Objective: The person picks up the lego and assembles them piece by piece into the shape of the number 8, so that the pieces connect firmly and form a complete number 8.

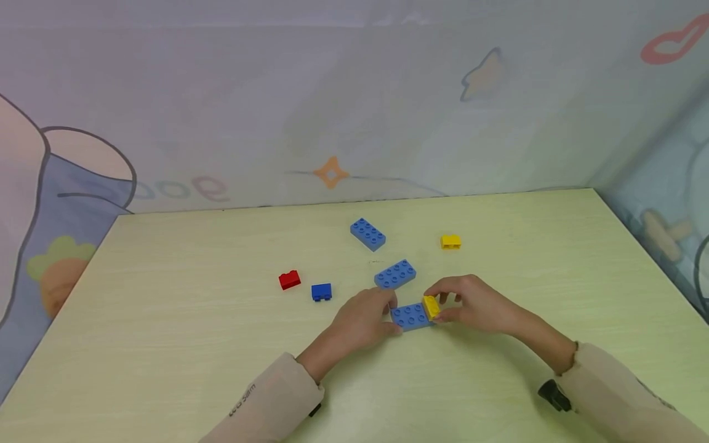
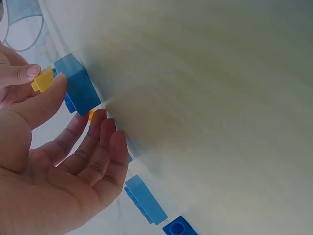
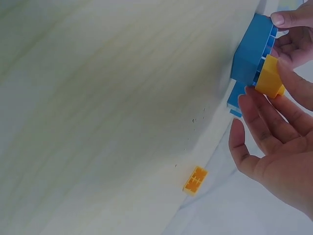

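Observation:
A light blue studded brick [image 1: 408,317] lies on the table, gripped at its left end between the thumb and fingers of my left hand [image 1: 365,317]. On its right end sits a small yellow brick [image 1: 431,307], which my right hand [image 1: 473,304] pinches between thumb and fingers. In the right wrist view the yellow brick [image 3: 268,77] touches the studs of the blue brick [image 3: 252,49]; whether it is fully pressed down I cannot tell. The left wrist view shows my left thumb along the blue brick's [image 2: 78,85] near end.
Just beyond the hands lies a second light blue brick [image 1: 395,274], with a third light blue brick [image 1: 368,234] farther back. A red brick [image 1: 289,280] and a dark blue brick [image 1: 321,292] lie to the left. Another yellow brick [image 1: 451,242] is at back right on the pale table [image 1: 183,307].

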`<state>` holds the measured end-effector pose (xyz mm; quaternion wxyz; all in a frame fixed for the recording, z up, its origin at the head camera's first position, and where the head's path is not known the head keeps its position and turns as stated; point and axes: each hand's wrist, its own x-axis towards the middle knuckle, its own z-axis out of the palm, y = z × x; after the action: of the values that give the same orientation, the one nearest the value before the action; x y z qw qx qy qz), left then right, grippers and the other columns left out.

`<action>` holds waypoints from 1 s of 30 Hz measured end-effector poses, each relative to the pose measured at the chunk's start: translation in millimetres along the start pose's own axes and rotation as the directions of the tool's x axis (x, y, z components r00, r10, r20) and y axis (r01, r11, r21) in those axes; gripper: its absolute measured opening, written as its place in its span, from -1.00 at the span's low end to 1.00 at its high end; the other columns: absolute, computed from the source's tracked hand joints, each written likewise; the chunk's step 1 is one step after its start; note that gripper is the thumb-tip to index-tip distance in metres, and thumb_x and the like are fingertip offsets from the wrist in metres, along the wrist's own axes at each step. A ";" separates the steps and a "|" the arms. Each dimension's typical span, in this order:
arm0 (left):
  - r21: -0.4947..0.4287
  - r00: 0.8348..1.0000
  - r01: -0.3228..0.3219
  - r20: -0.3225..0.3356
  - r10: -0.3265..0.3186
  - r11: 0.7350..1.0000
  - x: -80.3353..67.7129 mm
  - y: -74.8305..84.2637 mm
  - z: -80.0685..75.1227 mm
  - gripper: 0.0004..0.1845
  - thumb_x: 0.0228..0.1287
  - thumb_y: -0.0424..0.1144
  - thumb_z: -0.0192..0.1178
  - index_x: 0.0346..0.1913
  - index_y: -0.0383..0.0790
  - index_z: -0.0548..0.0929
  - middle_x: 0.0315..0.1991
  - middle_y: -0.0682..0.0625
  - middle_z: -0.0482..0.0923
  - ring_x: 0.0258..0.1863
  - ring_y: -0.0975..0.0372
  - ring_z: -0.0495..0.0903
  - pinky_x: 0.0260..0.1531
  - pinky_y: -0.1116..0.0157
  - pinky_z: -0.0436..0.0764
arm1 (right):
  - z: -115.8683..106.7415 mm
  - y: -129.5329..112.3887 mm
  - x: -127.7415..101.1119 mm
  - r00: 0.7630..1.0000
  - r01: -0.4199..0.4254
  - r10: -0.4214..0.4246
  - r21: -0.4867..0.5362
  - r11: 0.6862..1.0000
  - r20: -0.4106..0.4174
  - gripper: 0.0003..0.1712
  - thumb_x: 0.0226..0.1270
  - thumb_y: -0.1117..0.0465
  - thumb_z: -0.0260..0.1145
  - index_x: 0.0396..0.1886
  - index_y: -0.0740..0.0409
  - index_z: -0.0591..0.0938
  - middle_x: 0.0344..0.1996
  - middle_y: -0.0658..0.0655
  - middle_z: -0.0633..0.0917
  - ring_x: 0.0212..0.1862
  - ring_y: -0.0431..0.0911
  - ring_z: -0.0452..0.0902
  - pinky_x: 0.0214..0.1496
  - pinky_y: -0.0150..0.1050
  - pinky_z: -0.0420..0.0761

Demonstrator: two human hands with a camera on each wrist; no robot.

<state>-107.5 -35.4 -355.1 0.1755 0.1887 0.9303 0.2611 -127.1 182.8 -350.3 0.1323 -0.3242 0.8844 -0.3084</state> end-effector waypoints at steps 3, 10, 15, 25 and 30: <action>-0.002 1.000 0.000 -0.001 0.000 1.000 -0.5 0.4 -0.3 -0.74 0.08 -0.19 0.31 -0.19 -0.20 0.54 -0.41 0.06 0.40 -0.38 0.22 0.37 -0.37 0.37 0.39 | -1.0 1.0 0.9 1.000 -0.010 0.010 0.018 1.000 0.011 -0.67 0.05 0.35 0.38 -0.13 0.30 0.61 -0.27 0.02 0.64 -0.25 -0.09 0.48 -0.24 -0.21 0.50; -0.009 1.000 0.008 0.000 -0.008 1.000 0.0 0.4 0.2 -0.73 0.08 -0.19 0.32 -0.19 -0.20 0.54 -0.41 0.06 0.40 -0.37 0.22 0.37 -0.36 0.36 0.39 | -1.2 6.0 1.9 1.000 -0.019 0.018 0.071 0.997 0.015 -0.66 0.05 0.31 0.39 -0.12 0.28 0.62 -0.30 -0.01 0.64 -0.27 -0.11 0.49 -0.26 -0.26 0.48; -0.006 1.000 0.006 -0.002 -0.006 1.000 0.7 -0.4 1.1 -0.73 0.09 -0.19 0.31 -0.18 -0.20 0.54 -0.40 0.06 0.41 -0.37 0.22 0.38 -0.36 0.36 0.40 | 3.3 7.1 0.0 1.000 -0.001 0.001 0.025 1.000 -0.016 -0.65 0.04 0.33 0.39 -0.12 0.31 0.61 -0.32 -0.02 0.64 -0.29 -0.14 0.48 -0.26 -0.26 0.49; -0.010 1.000 0.000 -0.003 -0.001 1.000 0.5 0.2 0.7 -0.73 0.10 -0.20 0.30 -0.17 -0.20 0.54 -0.38 0.05 0.42 -0.36 0.22 0.38 -0.35 0.36 0.41 | 7.6 4.9 -3.8 0.998 0.039 -0.042 -0.054 0.998 -0.054 -0.63 0.03 0.34 0.39 -0.11 0.33 0.59 -0.24 0.08 0.65 -0.28 -0.13 0.49 -0.22 -0.23 0.53; -0.015 1.000 0.002 -0.001 -0.002 1.000 0.5 0.1 0.8 -0.74 0.10 -0.21 0.30 -0.16 -0.20 0.54 -0.38 0.05 0.42 -0.36 0.22 0.38 -0.34 0.35 0.40 | 7.7 2.8 -5.0 0.996 0.056 -0.061 -0.073 0.996 -0.064 -0.62 0.03 0.35 0.40 -0.11 0.34 0.59 -0.21 0.12 0.65 -0.28 -0.12 0.49 -0.20 -0.22 0.54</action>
<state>-107.6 -34.8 -355.9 0.1767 0.1861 0.9286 0.2682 -121.4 184.2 -357.8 0.0825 -0.3440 0.8889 -0.2911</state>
